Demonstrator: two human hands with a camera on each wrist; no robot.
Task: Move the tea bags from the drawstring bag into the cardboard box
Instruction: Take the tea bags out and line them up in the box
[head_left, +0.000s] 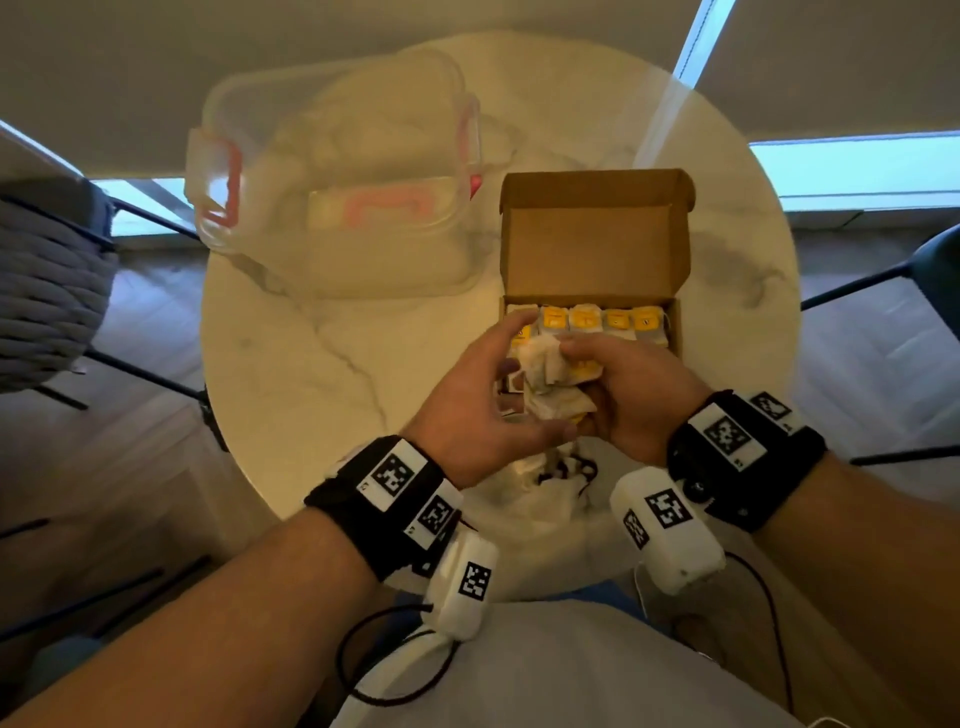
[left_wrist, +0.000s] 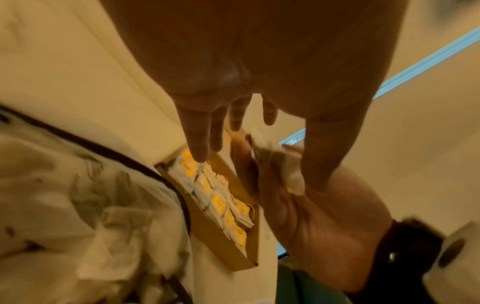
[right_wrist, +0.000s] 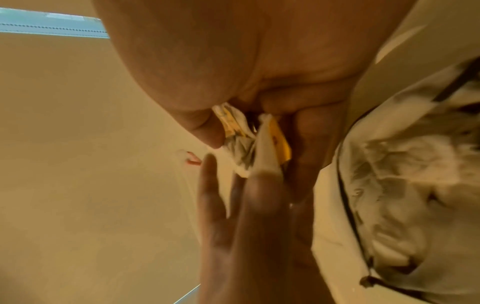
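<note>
Your right hand (head_left: 631, 400) is curling its fingers round a crumpled bunch of white, yellow-tagged tea bags (head_left: 550, 382), holding it just over the near edge of the open brown cardboard box (head_left: 592, 244). Your left hand (head_left: 480, 410) is reaching in palm-inward, fingers loosely spread and touching the bunch without closing on it. More tea bags are sitting in a row inside the box. The white drawstring bag (head_left: 540, 493) is lying crumpled nearer you than the box, under your wrists.
</note>
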